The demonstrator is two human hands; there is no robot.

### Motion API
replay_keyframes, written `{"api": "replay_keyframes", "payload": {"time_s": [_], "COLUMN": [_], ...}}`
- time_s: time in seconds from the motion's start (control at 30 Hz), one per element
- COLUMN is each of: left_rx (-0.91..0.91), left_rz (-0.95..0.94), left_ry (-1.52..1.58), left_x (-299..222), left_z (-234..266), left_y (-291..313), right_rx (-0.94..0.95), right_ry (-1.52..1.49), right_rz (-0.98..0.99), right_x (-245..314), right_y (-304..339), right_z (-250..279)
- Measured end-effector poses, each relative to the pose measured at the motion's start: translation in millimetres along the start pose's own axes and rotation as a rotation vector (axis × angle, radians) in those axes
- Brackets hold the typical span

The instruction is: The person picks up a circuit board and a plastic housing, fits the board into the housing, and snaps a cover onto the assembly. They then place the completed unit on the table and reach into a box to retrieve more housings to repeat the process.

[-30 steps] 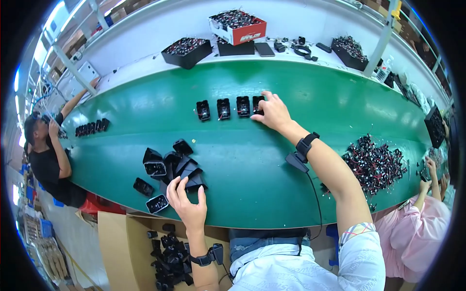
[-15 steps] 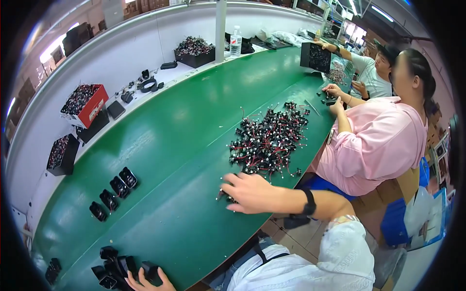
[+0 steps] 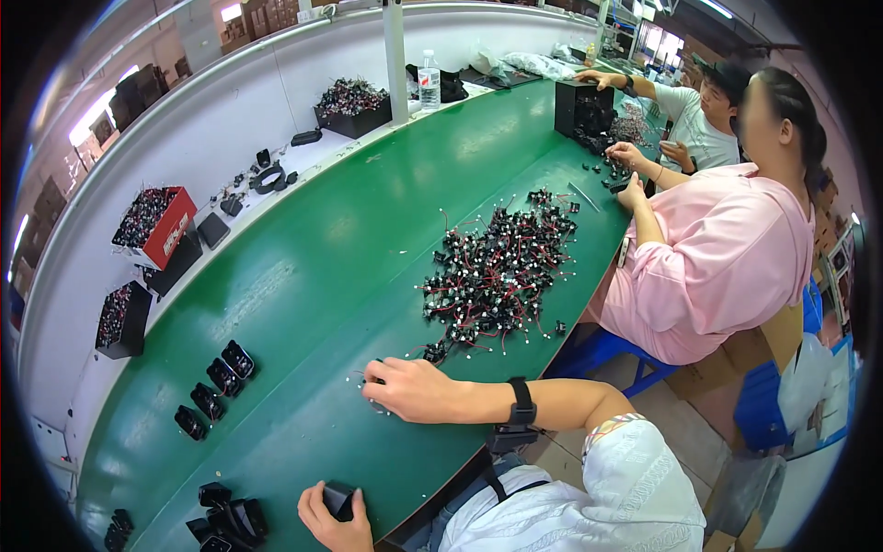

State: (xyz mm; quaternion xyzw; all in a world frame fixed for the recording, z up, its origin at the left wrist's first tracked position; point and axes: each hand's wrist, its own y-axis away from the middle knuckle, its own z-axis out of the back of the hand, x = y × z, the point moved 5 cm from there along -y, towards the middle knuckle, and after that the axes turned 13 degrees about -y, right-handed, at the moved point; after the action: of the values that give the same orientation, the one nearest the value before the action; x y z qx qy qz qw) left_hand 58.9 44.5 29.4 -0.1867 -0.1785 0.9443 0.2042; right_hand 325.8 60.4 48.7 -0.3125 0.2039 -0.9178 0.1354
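Small black plastic housing (image 3: pixel 338 498) in left hand (image 3: pixel 333 522), right hand (image 3: pixel 414 389) on wired parts (image 3: pixel 497 276)

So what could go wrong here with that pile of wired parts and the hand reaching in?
The right hand is at the edge of the tangled pile of wired parts; pulling one could drag others along by their red wires. The left hand holds a black housing right at the table edge, where it might drop.

A small black housing (image 3: pixel 338 498) is held in the left hand (image 3: pixel 333 518) at the near edge of the green desk (image 3: pixel 303 276). A small wired black part (image 3: pixel 375 375), mostly hidden, is covered by the right hand (image 3: pixel 414 390), beside a heap of black parts with red wires (image 3: pixel 497 276).
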Motion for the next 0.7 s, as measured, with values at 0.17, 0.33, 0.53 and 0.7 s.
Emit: {"api": "replay_keyframes", "payload": {"time_s": [0.17,0.33,0.53,0.7], "left_rx": [0.068,0.034,0.224,0.224], "left_rz": [0.219,0.385,0.516,0.434], "left_ry": [0.211,0.572,1.203,1.142], "left_x": [12.5,20.7,4.4,-6.3], "left_z": [-5.7,-13.2,-14.9,-23.6], "left_y": [-1.5,-6.5,-7.6,-13.1], "right_rx": [-0.063,-0.308,-0.237,-0.183], "right_ry": [-0.071,-0.233,-0.847,-1.141], "right_rz": [0.023,0.11,-0.315,-0.281], "right_x": [7.5,19.1,5.0,16.1], "right_y": [-11.8,-24.7,-22.7,-26.3], "right_z": [3.2,18.0,2.3,-4.8]}}
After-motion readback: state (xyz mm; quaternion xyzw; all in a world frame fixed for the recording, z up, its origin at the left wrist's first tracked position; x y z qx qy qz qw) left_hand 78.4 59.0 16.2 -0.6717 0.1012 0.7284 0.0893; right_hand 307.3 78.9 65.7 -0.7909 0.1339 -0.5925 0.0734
